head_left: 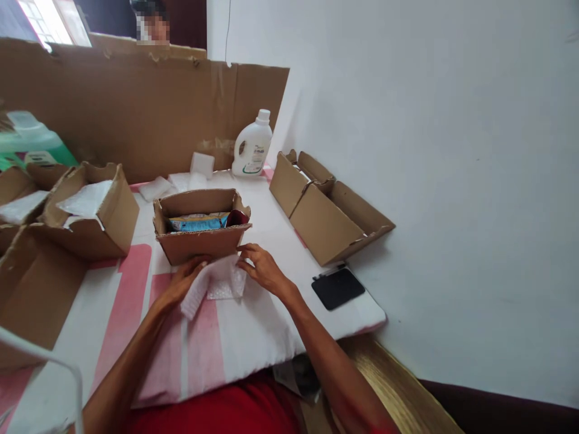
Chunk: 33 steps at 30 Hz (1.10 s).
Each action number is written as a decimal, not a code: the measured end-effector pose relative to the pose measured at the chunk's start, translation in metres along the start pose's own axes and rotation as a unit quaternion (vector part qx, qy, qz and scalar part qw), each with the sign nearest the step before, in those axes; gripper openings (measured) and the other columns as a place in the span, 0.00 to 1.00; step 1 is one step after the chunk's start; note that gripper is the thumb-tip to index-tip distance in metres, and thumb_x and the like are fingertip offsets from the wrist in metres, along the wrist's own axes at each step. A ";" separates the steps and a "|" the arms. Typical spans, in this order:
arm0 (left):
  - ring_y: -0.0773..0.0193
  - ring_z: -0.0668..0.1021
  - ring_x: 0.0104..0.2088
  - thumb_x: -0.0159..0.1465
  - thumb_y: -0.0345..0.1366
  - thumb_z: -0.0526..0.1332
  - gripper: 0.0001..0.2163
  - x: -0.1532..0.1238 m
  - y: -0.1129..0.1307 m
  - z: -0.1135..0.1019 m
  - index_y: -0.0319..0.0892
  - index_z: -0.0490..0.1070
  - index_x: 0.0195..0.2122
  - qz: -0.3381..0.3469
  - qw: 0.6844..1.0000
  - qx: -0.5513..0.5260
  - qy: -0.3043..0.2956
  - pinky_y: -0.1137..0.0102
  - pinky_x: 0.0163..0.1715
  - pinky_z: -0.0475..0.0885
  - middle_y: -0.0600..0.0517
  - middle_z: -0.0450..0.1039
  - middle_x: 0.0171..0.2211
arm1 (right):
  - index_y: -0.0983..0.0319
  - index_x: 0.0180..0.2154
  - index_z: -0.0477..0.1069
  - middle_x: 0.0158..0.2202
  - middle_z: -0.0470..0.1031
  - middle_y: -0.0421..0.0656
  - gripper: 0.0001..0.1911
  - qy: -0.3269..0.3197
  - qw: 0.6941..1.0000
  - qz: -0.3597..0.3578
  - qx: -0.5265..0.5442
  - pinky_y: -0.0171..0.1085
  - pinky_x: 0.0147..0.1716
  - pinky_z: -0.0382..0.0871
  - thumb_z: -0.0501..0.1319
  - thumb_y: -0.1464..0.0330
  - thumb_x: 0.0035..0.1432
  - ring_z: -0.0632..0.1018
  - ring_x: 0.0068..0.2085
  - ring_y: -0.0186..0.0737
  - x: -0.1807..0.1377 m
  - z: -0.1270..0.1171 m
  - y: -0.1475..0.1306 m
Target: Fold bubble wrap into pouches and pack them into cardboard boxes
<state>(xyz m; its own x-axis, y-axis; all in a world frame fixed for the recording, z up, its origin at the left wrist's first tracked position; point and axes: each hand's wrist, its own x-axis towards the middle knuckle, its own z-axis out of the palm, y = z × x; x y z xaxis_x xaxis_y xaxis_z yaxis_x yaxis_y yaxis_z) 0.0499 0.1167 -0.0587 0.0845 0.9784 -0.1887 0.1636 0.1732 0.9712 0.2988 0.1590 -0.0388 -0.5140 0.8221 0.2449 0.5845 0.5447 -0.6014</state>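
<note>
A sheet of white bubble wrap lies on the pink and white cloth just in front of me. My left hand grips its left end with fingers curled round it. My right hand pinches its upper right edge, close to the front wall of a small open cardboard box. Inside that box I see a blue and yellow packet and something dark red at its right end.
Two open cartons lie at the right, with a black flat device before them. A white detergent bottle stands at the back. More cartons with white wrap sit at the left. A cardboard screen stands behind, with a person beyond it.
</note>
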 end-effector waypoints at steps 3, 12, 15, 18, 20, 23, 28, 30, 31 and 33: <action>0.45 0.79 0.53 0.61 0.66 0.55 0.37 -0.001 0.001 -0.003 0.39 0.73 0.56 -0.014 0.999 -0.029 0.004 0.52 0.53 0.73 0.37 0.77 0.54 | 0.62 0.37 0.74 0.48 0.78 0.50 0.01 0.023 0.999 -0.023 0.019 0.43 0.51 0.72 0.65 0.72 0.64 0.77 0.49 0.44 -0.010 -0.012 -0.011; 0.45 0.76 0.56 0.50 0.55 0.72 0.32 -0.084 0.030 -0.004 0.50 0.75 0.54 0.069 0.977 0.202 0.006 0.52 0.59 0.69 0.44 0.76 0.56 | 0.60 0.33 0.68 0.43 0.79 0.46 0.10 0.077 0.992 -0.029 0.097 0.41 0.47 0.70 0.64 0.65 0.65 0.78 0.45 0.41 -0.054 -0.046 -0.067; 0.51 0.80 0.43 0.59 0.54 0.63 0.18 -0.099 0.030 0.001 0.47 0.80 0.39 0.091 0.971 0.218 0.036 0.60 0.48 0.74 0.47 0.81 0.40 | 0.60 0.32 0.68 0.36 0.79 0.42 0.12 0.071 0.993 -0.010 0.092 0.37 0.41 0.69 0.65 0.61 0.65 0.78 0.38 0.38 -0.062 -0.050 -0.074; 0.54 0.80 0.35 0.58 0.54 0.62 0.16 -0.105 0.029 -0.010 0.47 0.79 0.31 0.085 0.974 0.199 0.061 0.63 0.40 0.75 0.49 0.81 0.32 | 0.61 0.31 0.69 0.29 0.75 0.38 0.16 0.056 0.997 0.019 0.046 0.34 0.35 0.65 0.67 0.57 0.63 0.74 0.31 0.35 -0.069 -0.053 -0.075; 0.55 0.79 0.32 0.54 0.54 0.64 0.16 -0.108 0.031 -0.022 0.47 0.79 0.30 0.076 0.973 0.203 0.074 0.64 0.36 0.75 0.50 0.80 0.29 | 0.61 0.31 0.69 0.29 0.74 0.37 0.17 0.045 0.999 0.018 0.010 0.34 0.35 0.63 0.69 0.57 0.61 0.73 0.31 0.35 -0.073 -0.055 -0.074; 0.59 0.74 0.25 0.52 0.57 0.66 0.18 -0.112 0.037 -0.037 0.46 0.76 0.24 0.054 0.973 0.211 0.077 0.67 0.28 0.71 0.52 0.74 0.23 | 0.61 0.33 0.70 0.31 0.75 0.38 0.13 0.017 1.000 -0.002 -0.008 0.35 0.38 0.63 0.69 0.60 0.62 0.73 0.33 0.35 -0.077 -0.055 -0.074; 0.68 0.58 0.19 0.48 0.63 0.66 0.28 -0.114 0.038 -0.049 0.46 0.58 0.15 -0.027 0.984 0.164 0.057 0.71 0.18 0.57 0.58 0.53 0.16 | 0.61 0.34 0.74 0.33 0.77 0.39 0.08 -0.029 0.998 0.013 0.053 0.35 0.40 0.63 0.64 0.65 0.67 0.75 0.34 0.35 -0.075 -0.055 -0.071; 0.69 0.55 0.19 0.47 0.69 0.63 0.31 -0.115 0.033 -0.052 0.46 0.54 0.15 -0.089 0.987 0.131 0.030 0.71 0.18 0.53 0.58 0.49 0.16 | 0.61 0.33 0.74 0.32 0.77 0.38 0.09 -0.040 0.995 0.030 0.089 0.34 0.38 0.63 0.63 0.67 0.67 0.74 0.34 0.34 -0.073 -0.054 -0.069; 0.69 0.53 0.19 0.46 0.71 0.60 0.32 -0.115 0.030 -0.053 0.47 0.53 0.15 -0.118 0.985 0.123 0.022 0.70 0.18 0.52 0.58 0.48 0.16 | 0.61 0.32 0.74 0.31 0.77 0.37 0.09 -0.046 0.992 0.042 0.106 0.33 0.37 0.62 0.62 0.67 0.67 0.73 0.33 0.33 -0.071 -0.053 -0.067; 0.68 0.53 0.20 0.44 0.76 0.56 0.34 -0.116 0.024 -0.057 0.48 0.50 0.15 -0.166 0.975 0.145 0.031 0.69 0.18 0.53 0.58 0.48 0.16 | 0.61 0.30 0.73 0.27 0.73 0.35 0.11 -0.061 0.986 0.070 0.138 0.32 0.34 0.60 0.61 0.67 0.67 0.70 0.30 0.32 -0.068 -0.050 -0.064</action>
<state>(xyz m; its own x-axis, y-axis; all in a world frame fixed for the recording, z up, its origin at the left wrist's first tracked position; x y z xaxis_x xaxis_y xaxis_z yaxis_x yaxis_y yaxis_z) -0.0117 0.0138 -0.0055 -0.0789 0.8804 -0.4676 0.4439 0.4510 0.7743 0.3277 0.0764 0.0204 -0.5217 0.8509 0.0611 0.4715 0.3473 -0.8106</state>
